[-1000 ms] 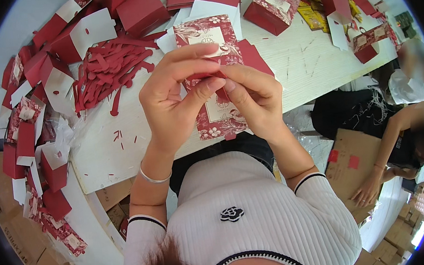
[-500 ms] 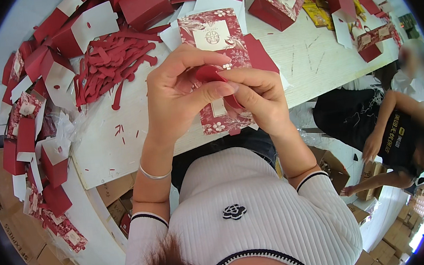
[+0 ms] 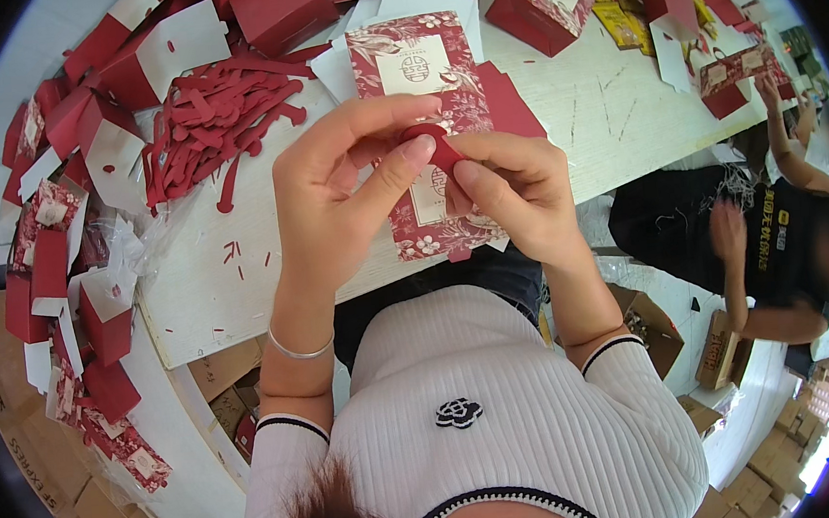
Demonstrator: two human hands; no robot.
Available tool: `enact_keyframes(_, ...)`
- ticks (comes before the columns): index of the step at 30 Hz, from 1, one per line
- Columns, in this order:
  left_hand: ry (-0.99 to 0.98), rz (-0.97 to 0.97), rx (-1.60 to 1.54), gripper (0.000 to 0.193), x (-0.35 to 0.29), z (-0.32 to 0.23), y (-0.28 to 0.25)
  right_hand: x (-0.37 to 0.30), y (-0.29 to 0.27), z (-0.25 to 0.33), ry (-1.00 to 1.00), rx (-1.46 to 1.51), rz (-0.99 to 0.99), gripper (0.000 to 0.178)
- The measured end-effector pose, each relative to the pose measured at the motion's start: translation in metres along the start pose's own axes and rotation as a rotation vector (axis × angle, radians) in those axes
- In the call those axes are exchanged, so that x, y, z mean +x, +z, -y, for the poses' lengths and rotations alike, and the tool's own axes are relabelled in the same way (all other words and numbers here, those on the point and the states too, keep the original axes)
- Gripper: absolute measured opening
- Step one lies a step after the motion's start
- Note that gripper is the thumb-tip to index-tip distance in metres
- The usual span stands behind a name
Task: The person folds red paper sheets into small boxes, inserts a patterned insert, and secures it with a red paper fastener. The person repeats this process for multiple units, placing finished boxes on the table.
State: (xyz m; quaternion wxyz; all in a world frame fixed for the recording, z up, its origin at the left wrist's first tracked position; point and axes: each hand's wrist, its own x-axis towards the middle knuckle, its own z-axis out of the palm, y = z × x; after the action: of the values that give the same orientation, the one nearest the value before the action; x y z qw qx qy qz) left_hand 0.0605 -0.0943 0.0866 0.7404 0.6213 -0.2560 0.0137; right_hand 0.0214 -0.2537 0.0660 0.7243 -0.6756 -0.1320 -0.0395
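Between my two hands is a small red paper strip [image 3: 441, 150], held above the table. My left hand [image 3: 354, 176] pinches its left end between thumb and fingers. The thumb and fingers of my right hand [image 3: 516, 188] grip the other end. Beneath them lies a flat red floral-printed box sheet [image 3: 463, 65] with cream panels, partly hidden by my hands. A heap of similar red paper strips [image 3: 213, 114] with rounded ends lies to the left.
Folded red boxes [image 3: 283, 16] with white insides crowd the table's left and far side. A floral box [image 3: 545, 0] and yellow packets [image 3: 622, 23] sit at the far right. Small red scraps [image 3: 232, 249] dot the white table [image 3: 214, 314]. A co-worker [image 3: 773, 231] is at the right.
The curled strip has straightened between my hands, and my hands have drawn slightly apart. At the right, the co-worker has raised an arm toward a floral box.
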Motion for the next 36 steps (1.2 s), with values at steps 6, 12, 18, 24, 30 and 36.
enact_keyframes(6,0.098,0.033,0.23,0.018,-0.01,0.01,0.001,0.009,0.007,0.006,-0.195,-0.247,-0.101,0.017)
enact_keyframes(12,-0.015,-0.173,0.199,0.014,-0.021,0.013,0.007,0.009,-0.003,-0.007,-0.127,-0.328,-0.166,0.01)
enact_keyframes(18,-0.737,0.116,0.554,0.039,-0.036,0.029,-0.044,0.025,-0.03,-0.027,-0.336,-0.585,-0.169,0.011)
enact_keyframes(24,-0.675,-0.105,-0.281,0.029,-0.039,0.067,-0.003,0.041,-0.026,-0.035,-0.432,-0.816,0.021,0.013)
enact_keyframes(30,-0.556,-0.127,-0.34,0.025,-0.034,0.063,0.011,0.042,-0.028,-0.032,-0.435,-0.87,0.06,0.01)
enact_keyframes(36,-0.444,-0.148,-0.356,0.024,-0.032,0.059,0.023,0.05,-0.034,-0.019,-0.5,-0.879,0.148,0.013)
